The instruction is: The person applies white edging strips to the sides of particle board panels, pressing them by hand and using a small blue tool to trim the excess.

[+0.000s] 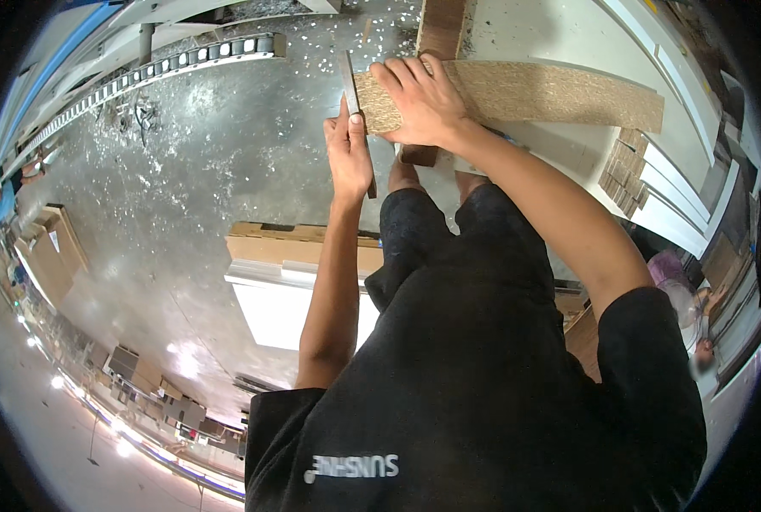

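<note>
A long tan board (559,92) with a streaked wood-grain face lies crosswise in front of me. My right hand (423,102) grips it near its left end, fingers over the top toward the far edge and thumb by the near edge. In my left hand (349,154) is a long, flat, file-like bar (350,85), grey at the far part and brown at the near end. It runs along the board's left end, touching or very close to it. The thumb presses on top of the bar; some of the fingers are hidden behind it.
A brown beam (440,30) passes under the board. Pale panels (534,38) and stacked small wood-grain pieces (625,171) are to the right. White chips litter the concrete floor (192,145). A cardboard-topped white stack (265,294) stands near my left arm. Another person (688,299) is at far right.
</note>
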{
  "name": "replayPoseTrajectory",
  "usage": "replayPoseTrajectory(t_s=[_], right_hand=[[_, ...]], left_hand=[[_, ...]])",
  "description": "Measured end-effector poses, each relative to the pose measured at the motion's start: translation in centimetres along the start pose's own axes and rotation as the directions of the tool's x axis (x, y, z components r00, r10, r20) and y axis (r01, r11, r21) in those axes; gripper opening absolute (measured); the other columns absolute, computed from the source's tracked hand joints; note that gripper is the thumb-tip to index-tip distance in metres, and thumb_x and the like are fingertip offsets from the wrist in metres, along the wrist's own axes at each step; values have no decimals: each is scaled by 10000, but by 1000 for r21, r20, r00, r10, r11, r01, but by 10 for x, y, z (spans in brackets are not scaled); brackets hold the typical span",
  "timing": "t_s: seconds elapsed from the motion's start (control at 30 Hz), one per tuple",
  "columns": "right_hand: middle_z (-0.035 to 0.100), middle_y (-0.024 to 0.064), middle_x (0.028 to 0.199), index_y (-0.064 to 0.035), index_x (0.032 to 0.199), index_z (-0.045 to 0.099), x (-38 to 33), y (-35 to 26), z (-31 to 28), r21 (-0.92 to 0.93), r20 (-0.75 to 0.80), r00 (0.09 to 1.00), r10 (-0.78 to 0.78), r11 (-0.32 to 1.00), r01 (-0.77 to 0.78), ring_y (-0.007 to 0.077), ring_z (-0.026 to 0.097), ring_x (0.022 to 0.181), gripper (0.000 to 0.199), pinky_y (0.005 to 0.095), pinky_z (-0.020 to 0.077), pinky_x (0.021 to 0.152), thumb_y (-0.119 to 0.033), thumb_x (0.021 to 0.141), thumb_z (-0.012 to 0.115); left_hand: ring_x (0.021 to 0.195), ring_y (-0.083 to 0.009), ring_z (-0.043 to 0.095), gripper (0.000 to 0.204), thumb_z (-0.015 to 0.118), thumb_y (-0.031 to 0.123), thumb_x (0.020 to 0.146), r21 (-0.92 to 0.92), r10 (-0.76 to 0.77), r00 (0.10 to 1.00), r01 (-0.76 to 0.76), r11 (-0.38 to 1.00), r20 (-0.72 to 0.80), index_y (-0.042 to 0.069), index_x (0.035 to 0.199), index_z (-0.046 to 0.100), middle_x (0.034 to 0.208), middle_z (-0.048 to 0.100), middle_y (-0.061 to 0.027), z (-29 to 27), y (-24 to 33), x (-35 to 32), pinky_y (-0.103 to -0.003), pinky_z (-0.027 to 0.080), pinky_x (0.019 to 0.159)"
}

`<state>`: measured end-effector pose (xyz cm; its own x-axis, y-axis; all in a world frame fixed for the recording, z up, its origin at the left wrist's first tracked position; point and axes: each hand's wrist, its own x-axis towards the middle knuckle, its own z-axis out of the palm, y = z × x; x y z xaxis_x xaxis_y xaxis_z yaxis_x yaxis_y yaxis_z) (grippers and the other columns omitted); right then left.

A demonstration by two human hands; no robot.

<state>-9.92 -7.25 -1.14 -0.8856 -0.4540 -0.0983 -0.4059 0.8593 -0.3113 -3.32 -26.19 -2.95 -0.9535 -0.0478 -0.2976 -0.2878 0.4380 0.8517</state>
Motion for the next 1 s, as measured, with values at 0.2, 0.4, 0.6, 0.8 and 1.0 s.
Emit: replayPoseTrajectory(t_s=[0.2,0.4,0.6,0.8,1.0], right_hand=[[604,107,1405,-90,1531,497,-1,1,8,29,-92,996,-14,999,16,285,551,1355,1093,511,334,1212,-563,651,939],[615,112,1426,-111,1564,473,0,-1,10,-56,-47,999,-23,998,20,284,555,1374,1111,525,306,1232,-650,700,915],[610,110,1449,-111,1576,470,-3,-1,10,-50,-55,998,-9,999,6,282,546,1392,1140,519,306,1235,-662,686,922],[600,116,1470,-111,1614,441,-1,-1,11,-59,-27,1000,11,998,-12,292,526,1429,1172,543,300,1250,-646,691,926],[583,135,1483,-109,1578,458,1,-1,14,28,-44,999,-7,1000,9,316,520,1435,1121,569,299,1257,-615,698,933]], left_hand=[[963,-229,439,596,388,382,1216,-48,55,991,-61,997,-125,-35,1619,525,962,469,-76,12,-5,-2,-355,416,929],[968,-222,440,610,393,388,1218,-53,43,991,-50,997,-124,-64,1608,518,962,452,-75,11,-7,-2,-356,417,921],[976,-224,446,588,417,373,1217,-62,46,991,-54,997,-128,-51,1607,531,963,457,-75,12,-1,-4,-361,422,930],[1068,-276,532,591,395,397,1214,-25,26,995,-29,999,-99,-20,1603,548,1096,548,-142,12,-4,-2,-399,434,1022],[1066,-272,546,594,390,381,1217,-105,65,995,-72,992,-76,-46,1605,535,1084,570,-139,-2,-11,-4,-398,447,1011]])
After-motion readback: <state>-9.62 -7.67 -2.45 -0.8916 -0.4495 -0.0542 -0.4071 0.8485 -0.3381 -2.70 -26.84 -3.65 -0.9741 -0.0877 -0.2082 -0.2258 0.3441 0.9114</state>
